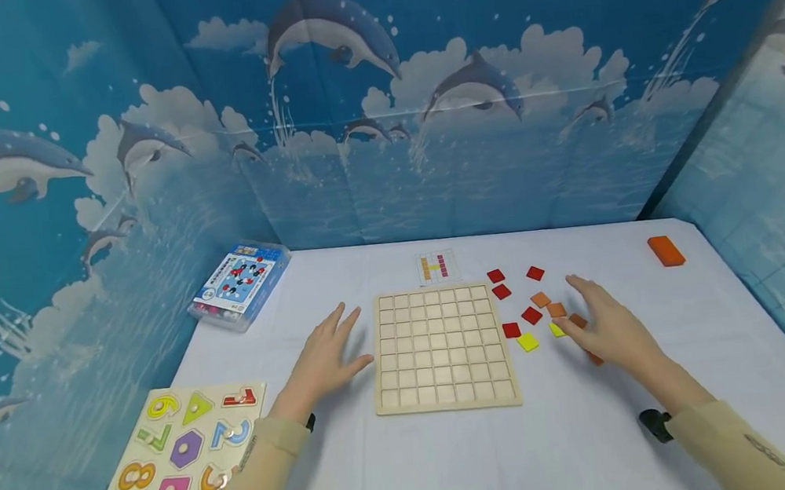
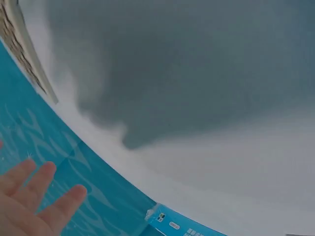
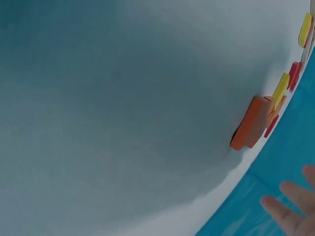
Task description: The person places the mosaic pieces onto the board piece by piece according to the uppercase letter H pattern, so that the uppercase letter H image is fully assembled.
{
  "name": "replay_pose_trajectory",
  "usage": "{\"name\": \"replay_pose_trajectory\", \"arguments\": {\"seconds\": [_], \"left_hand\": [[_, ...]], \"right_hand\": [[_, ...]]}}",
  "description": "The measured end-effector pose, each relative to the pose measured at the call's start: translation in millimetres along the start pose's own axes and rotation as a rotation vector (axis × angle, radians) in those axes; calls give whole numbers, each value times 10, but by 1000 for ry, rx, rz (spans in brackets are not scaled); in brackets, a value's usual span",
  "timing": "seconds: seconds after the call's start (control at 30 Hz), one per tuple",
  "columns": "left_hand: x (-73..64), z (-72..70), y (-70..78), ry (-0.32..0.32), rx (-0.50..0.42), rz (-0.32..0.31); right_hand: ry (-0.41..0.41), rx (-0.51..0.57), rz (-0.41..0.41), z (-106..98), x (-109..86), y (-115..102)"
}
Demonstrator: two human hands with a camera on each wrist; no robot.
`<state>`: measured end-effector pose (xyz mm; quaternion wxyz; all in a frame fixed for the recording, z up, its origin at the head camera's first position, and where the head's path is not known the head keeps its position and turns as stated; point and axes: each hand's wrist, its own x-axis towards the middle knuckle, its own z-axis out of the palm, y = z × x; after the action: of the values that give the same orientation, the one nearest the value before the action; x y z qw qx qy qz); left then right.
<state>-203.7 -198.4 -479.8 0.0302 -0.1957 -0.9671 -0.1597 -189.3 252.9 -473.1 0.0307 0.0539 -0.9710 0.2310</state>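
A square wooden grid board (image 1: 443,350) lies on the white table between the two hands. Left of it, the left hand (image 1: 328,358) hovers with its fingers spread, thumb close to the board's edge, holding nothing. The right hand (image 1: 612,326) is over the right side with fingers extended and nothing in its grasp. Beneath and beside it lie loose square tiles: several red tiles (image 1: 531,315), orange tiles (image 1: 540,299) and yellow tiles (image 1: 527,342). Part of the orange group is hidden by the right hand. Behind the board rests a small pattern card (image 1: 437,267) with orange, yellow and red squares.
A boxed set (image 1: 239,285) sits at the table's back left. In the front left lies a number and shape puzzle board (image 1: 187,448), partly covered by the left sleeve. An orange block (image 1: 666,251) is at the far right. A dolphin-print curtain (image 1: 428,170) hangs behind the table.
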Motion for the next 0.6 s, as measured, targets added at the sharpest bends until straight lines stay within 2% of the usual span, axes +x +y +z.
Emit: {"name": "replay_pose_trajectory", "arguments": {"seconds": [0.1, 0.3, 0.47, 0.6], "left_hand": [[6, 24, 17, -56, 23, 16], [-22, 82, 12, -117, 40, 28], [-15, 165, 13, -181, 13, 15], [-5, 204, 32, -218, 1, 17]], "right_hand": [[-43, 61, 69, 0, -19, 34], [-67, 157, 123, 22, -18, 137], [-96, 183, 165, 48, 21, 218], [-130, 205, 243, 60, 47, 269]]}}
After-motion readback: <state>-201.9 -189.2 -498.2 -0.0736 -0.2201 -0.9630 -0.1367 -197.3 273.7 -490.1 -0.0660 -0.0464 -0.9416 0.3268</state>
